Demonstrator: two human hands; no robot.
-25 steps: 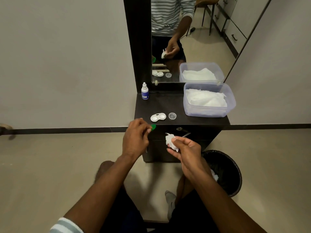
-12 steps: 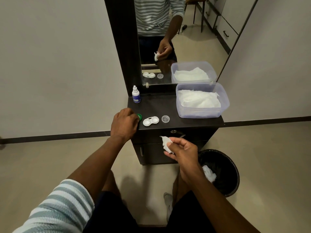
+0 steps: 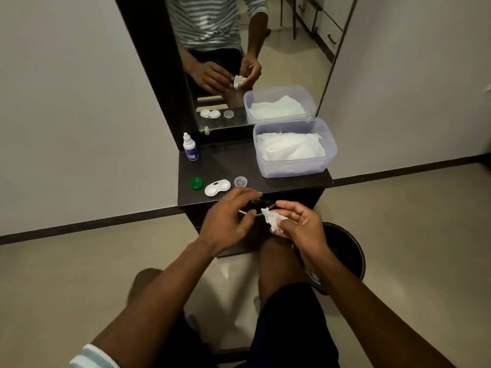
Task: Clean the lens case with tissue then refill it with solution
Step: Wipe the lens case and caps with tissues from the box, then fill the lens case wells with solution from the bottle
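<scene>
Our right hand [image 3: 297,224] pinches a crumpled tissue [image 3: 272,220] just in front of the table [image 3: 225,166]. Our left hand [image 3: 228,219], fingers loosely curled, holds nothing we can see; its palm is hidden.

The left hand [image 3: 225,221] is blurred, and whether anything is held in its fingers cannot be told. Part of the drawer handle [image 3: 253,212] is hidden behind both hands. The dustbin [image 3: 348,251] is largely covered by the right forearm, its contents mostly hidden. The print on the solution bottle [image 3: 190,148] is too small to be read.
</scene>
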